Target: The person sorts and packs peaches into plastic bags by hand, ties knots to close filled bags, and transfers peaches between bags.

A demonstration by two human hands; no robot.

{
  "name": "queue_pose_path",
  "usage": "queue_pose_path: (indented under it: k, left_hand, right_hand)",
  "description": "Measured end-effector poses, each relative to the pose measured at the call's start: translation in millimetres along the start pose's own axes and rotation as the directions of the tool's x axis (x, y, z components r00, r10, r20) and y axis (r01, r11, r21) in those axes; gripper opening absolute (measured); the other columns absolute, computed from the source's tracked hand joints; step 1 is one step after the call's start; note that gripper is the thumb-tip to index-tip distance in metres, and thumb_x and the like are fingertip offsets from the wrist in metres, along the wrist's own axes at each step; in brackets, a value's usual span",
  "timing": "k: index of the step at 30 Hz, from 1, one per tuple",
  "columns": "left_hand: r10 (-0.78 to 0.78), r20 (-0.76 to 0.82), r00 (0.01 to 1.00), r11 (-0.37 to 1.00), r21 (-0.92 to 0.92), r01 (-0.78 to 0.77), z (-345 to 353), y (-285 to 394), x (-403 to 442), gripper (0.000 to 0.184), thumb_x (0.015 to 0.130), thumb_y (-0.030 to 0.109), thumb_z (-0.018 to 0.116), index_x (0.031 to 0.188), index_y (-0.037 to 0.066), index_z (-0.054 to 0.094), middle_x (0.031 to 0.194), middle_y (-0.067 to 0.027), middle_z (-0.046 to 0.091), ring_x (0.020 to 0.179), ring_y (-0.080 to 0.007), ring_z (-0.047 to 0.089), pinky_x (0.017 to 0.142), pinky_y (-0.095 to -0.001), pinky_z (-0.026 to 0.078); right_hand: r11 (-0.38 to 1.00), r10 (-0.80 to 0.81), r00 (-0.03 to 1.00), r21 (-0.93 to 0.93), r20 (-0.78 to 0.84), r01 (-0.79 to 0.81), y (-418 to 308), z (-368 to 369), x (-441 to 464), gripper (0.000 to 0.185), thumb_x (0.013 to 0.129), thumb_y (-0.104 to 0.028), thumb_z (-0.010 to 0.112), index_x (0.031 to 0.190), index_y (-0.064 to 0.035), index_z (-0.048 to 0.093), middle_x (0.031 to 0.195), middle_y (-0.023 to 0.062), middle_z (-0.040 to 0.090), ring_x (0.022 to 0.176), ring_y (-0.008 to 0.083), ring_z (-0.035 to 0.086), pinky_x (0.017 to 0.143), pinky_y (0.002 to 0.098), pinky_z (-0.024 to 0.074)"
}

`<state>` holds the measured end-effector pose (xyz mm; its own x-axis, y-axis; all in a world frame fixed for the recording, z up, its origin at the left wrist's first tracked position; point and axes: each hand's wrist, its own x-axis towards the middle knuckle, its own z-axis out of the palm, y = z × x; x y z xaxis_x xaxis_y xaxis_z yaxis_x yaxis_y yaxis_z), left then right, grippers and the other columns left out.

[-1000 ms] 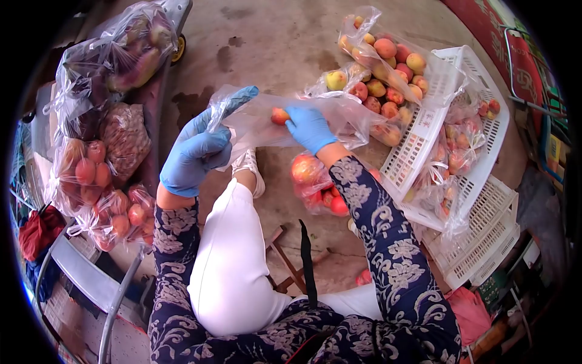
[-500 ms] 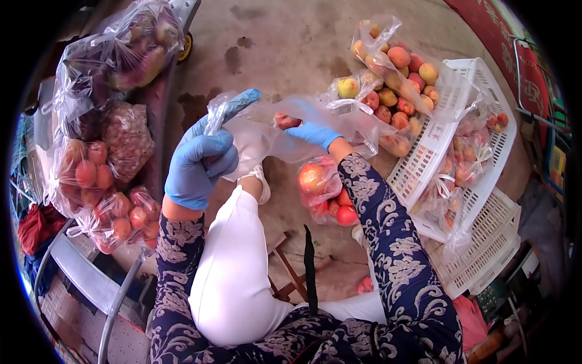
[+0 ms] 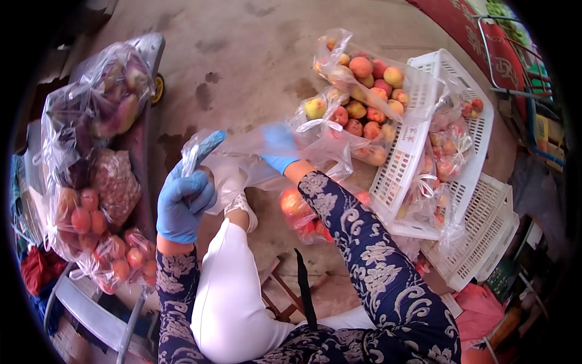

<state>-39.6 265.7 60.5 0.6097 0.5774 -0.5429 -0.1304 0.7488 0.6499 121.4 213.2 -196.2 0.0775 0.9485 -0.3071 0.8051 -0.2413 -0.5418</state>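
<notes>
My left hand (image 3: 187, 197), in a blue glove, is closed around the gathered edge of a clear plastic bag (image 3: 233, 159), with the index finger pointing up. The bag stretches across toward my right hand (image 3: 280, 148), also gloved in blue. Motion smears the right fingers, which are at the bag's other side, so their grip does not show. Below my right wrist, a bag of red and orange fruit (image 3: 295, 205) rests on the floor. Beyond that hand lie a tied bag of peaches (image 3: 354, 121) and an open bag of peaches (image 3: 362, 68).
A white plastic crate (image 3: 397, 167) with bagged fruit stands on the right, beside another pale crate (image 3: 485, 233). At left, a low cart (image 3: 145, 176) carries bags of eggplants (image 3: 121, 115), tomatoes (image 3: 85, 219) and small reddish pieces (image 3: 116, 188). A metal-framed chair (image 3: 91, 318) is at lower left.
The view has shifted. My right hand has moved up and left toward my left hand and is now blurred; the peach seen at its fingertips no longer shows. My left hand keeps its hold.
</notes>
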Motion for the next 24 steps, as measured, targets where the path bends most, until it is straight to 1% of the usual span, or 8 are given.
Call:
queue_pose_path:
  k: [4, 7, 9, 11, 12, 13, 17, 24]
  left_hand:
    - [0.018, -0.019, 1.0, 0.999, -0.029, -0.018, 1, -3, 3, 0.066, 0.074, 0.011, 0.052, 0.134, -0.009, 0.033, 0.051, 0.0075, 0.026, 0.039, -0.004, 0.025, 0.041, -0.02, 0.022]
    - [0.034, -0.023, 0.999, 0.999, -0.031, -0.035, 0, -6, 10, 0.066, 0.074, 0.01, 0.052, 0.135, -0.009, 0.032, 0.05, 0.0077, 0.025, 0.039, -0.0041, 0.025, 0.04, -0.0201, 0.022]
    - [0.041, -0.032, 0.999, 0.999, -0.029, -0.042, 4, -10, 17, 0.067, 0.074, 0.011, 0.052, 0.135, -0.009, 0.032, 0.05, 0.0076, 0.025, 0.039, -0.0041, 0.024, 0.04, -0.0201, 0.021]
    - [0.016, -0.026, 1.0, 0.999, -0.032, -0.017, 9, -15, 22, 0.066, 0.075, 0.011, 0.051, 0.135, -0.009, 0.031, 0.05, 0.0075, 0.025, 0.038, -0.0038, 0.023, 0.039, -0.0201, 0.02]
    - [0.011, -0.014, 1.0, 1.0, -0.018, -0.011, 10, -18, 26, 0.066, 0.075, 0.011, 0.049, 0.136, -0.008, 0.031, 0.05, 0.0077, 0.024, 0.037, -0.0036, 0.022, 0.039, -0.0198, 0.02]
    - [0.007, -0.002, 1.0, 1.0, -0.003, -0.007, 11, -19, 29, 0.066, 0.076, 0.011, 0.048, 0.137, -0.007, 0.03, 0.049, 0.0078, 0.024, 0.037, -0.0034, 0.021, 0.038, -0.0195, 0.019]
    - [-0.03, 0.014, 0.999, 0.999, 0.03, 0.03, 17, -22, 41, 0.066, 0.077, 0.011, 0.048, 0.137, -0.007, 0.029, 0.049, 0.0082, 0.024, 0.037, -0.0032, 0.021, 0.038, -0.0194, 0.019]
    - [-0.061, -0.032, 0.998, 0.995, 0.072, 0.063, 21, -25, 57, 0.065, 0.077, 0.011, 0.049, 0.136, -0.009, 0.03, 0.049, 0.0089, 0.024, 0.037, -0.0027, 0.022, 0.038, -0.0194, 0.019]
  right_hand:
    - [0.923, -0.282, 0.923, 0.335, 0.261, 0.188, -17, -101, -73, 0.033, 0.08, -0.028, 0.06, 0.099, -0.0006, 0.063, 0.101, 0.0196, 0.062, 0.094, 0.0285, 0.06, 0.08, 0.0364, 0.0472]
    - [0.525, -0.575, 0.726, 0.851, 0.376, -0.026, 12, -210, -117, 0.038, 0.086, -0.029, 0.058, 0.107, 0.0022, 0.06, 0.102, 0.0136, 0.064, 0.097, 0.0244, 0.06, 0.084, 0.0322, 0.0459]
    - [0.118, -0.516, 0.854, 0.993, 0.063, -0.002, 68, -231, -122, 0.038, 0.086, -0.029, 0.061, 0.107, 0.0033, 0.06, 0.099, 0.0109, 0.065, 0.1, 0.0238, 0.059, 0.086, 0.0315, 0.0451]
    - [0.331, 0.196, 0.963, 0.937, -0.186, 0.113, 94, -243, -111, 0.047, 0.081, -0.032, 0.066, 0.111, 0.0037, 0.057, 0.105, 0.0144, 0.063, 0.102, 0.0264, 0.058, 0.087, 0.0333, 0.045]
    - [0.801, 0.159, 0.889, 0.583, -0.429, 0.138, 117, -230, -95, 0.052, 0.079, -0.033, 0.068, 0.115, 0.0029, 0.054, 0.107, 0.0162, 0.061, 0.102, 0.028, 0.057, 0.086, 0.0348, 0.045]
    - [0.998, -0.01, 0.801, 0.037, -0.599, 0.04, 136, -215, -82, 0.058, 0.077, -0.034, 0.07, 0.119, 0.0022, 0.05, 0.11, 0.0179, 0.059, 0.102, 0.0297, 0.057, 0.085, 0.0362, 0.0451]
    - [0.966, 0.16, 0.981, -0.186, -0.106, -0.177, 143, -158, -57, 0.058, 0.073, -0.017, 0.064, 0.127, -0.0122, 0.044, 0.1, 0.0177, 0.059, 0.083, 0.0342, 0.059, 0.068, 0.044, 0.0468]
    - [0.983, -0.007, 0.983, -0.183, -0.183, -0.027, 125, -121, -73, 0.042, 0.079, -0.021, 0.058, 0.119, -0.0095, 0.054, 0.109, 0.0145, 0.057, 0.094, 0.0298, 0.058, 0.078, 0.04, 0.0464]
